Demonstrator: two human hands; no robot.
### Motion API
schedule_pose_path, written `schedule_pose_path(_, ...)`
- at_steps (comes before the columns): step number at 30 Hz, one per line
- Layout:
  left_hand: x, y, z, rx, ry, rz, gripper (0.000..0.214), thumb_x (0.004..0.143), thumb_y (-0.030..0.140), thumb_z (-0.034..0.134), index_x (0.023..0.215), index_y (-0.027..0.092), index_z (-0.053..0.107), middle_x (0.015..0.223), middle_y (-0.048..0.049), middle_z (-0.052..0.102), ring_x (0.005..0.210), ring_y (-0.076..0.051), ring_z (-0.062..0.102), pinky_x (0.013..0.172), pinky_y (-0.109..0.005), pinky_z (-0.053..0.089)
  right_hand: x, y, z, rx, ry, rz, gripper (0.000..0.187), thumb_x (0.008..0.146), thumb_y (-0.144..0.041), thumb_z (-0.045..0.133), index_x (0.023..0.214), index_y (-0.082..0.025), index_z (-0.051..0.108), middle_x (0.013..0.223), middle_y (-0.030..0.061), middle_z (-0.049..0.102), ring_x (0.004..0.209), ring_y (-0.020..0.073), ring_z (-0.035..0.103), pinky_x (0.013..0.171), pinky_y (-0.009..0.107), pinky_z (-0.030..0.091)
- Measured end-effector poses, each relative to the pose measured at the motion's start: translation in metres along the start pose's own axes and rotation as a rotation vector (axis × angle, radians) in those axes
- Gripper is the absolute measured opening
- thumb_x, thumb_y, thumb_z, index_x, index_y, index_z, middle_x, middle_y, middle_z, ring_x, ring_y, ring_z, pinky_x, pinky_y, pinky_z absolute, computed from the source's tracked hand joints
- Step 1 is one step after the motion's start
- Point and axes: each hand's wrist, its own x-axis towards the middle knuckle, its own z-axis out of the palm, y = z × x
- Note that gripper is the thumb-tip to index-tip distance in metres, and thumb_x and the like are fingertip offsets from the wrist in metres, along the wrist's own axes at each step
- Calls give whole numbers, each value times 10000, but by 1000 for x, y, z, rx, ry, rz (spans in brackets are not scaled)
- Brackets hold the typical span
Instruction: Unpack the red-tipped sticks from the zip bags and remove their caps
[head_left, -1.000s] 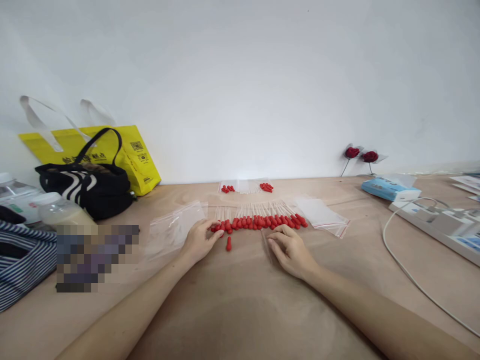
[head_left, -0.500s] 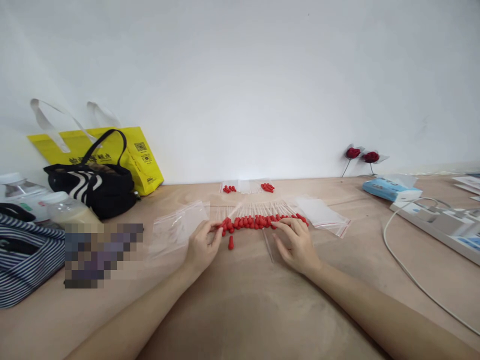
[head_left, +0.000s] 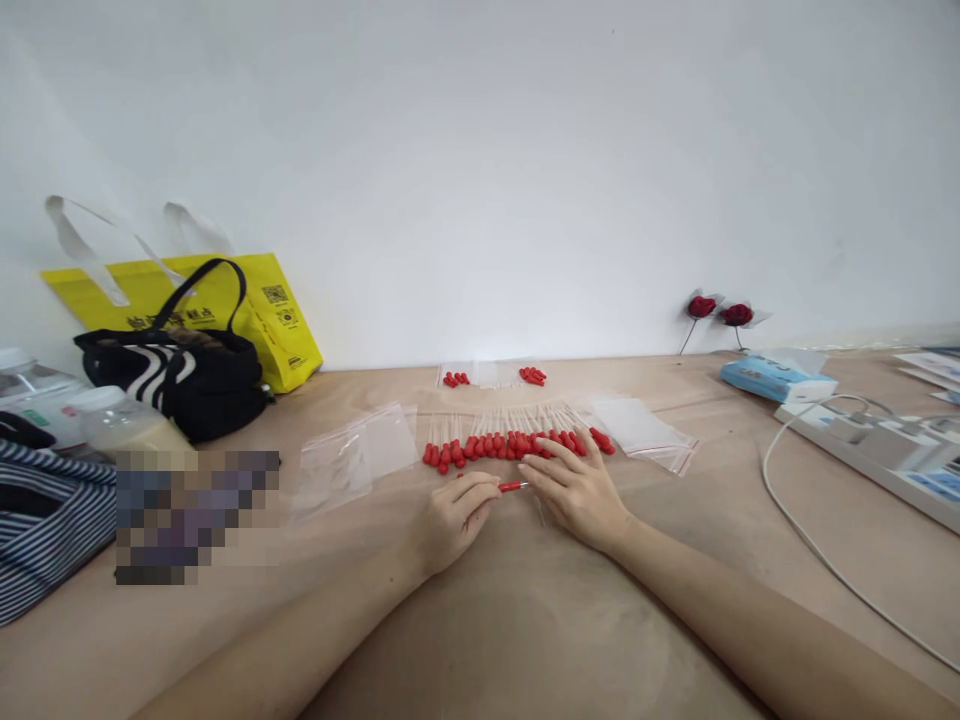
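Shifted rightward, the left hand [head_left: 452,515] pinches a red piece [head_left: 513,486] just before the red-headed row [head_left: 489,445]; likely light and smooth, best held mid-body; right hand [head_left: 586,500] half-spread, hold unclear.

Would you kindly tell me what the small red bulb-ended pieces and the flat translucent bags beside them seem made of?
Small red bulb-ended pieces: probably rubber or plastic, evenly coloured, fairly matte. Flat translucent bags: likely thin, glossy plastic film, showing pale glints.

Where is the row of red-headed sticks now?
In the head view, the row of sticks lies centrally between two plastic zip bags, partly hidden by the right hand.
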Motion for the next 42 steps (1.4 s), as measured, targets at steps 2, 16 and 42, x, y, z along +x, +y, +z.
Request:
schedule_pose_path(2,1,0,0,13,4,-12,157,832,94,439,912,165,554,896,-56,647,836,-115,620,756,-225,510,-1,0,1,22,10,-10,178,842,-182,482,942,-226,622,896,-9,688,1022,181,530,1042,490,96)
schedule_pose_path(16,3,-1,11,288,-118,35,255,881,175,381,1037,129,578,1096,-85,623,1118,-235,499,960,-505,359,4,-9,-4,94,25,-141,227,857,-137,420,1012,-173,581,871,29,691,958,172,575,1040,534,181)
schedule_pose_path(42,3,5,1,239,-163,47,253,836,94,389,832,195,621,1098,-20,628,1131,-214,493,1057,-537,139,-4,-9,-7,128,45,-211,178,835,-106,462,937,-157,600,784,30,687,995,174,562,1003,474,296)
